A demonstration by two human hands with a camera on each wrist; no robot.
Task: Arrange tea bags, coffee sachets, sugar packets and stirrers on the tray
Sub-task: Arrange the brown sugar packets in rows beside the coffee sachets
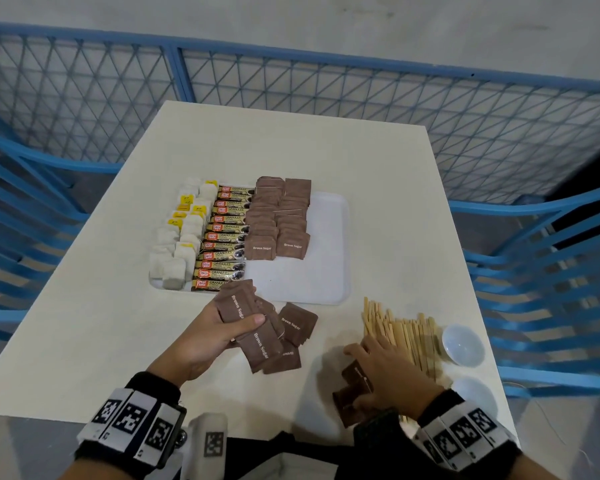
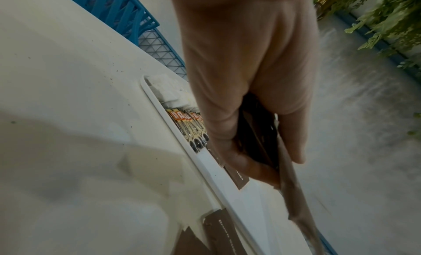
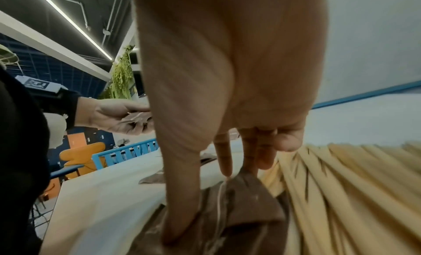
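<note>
Closest to me, my right hand point(image 1: 392, 372) lies spread, fingers pressing loose sugar packets point(image 1: 352, 396) near the bench point(image 1: 84, 323) edge beside the stirrers point(image 1: 406, 337); a careless drag could push them off. My left hand point(image 1: 201, 337) grips a fanned stack point(image 1: 238, 306) just short of the tray point(image 1: 326, 282); it may slide apart.

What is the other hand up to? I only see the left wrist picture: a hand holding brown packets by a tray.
Observer: The right hand rests on a few brown sugar packets lying on the table.
Operator: Any stirrers on the tray yet?
Observer: No, the wooden stirrers lie heaped on the table, off the near right corner of the tray.
Operator: Anything beside them?
Observer: A small white bowl, further right.
</note>
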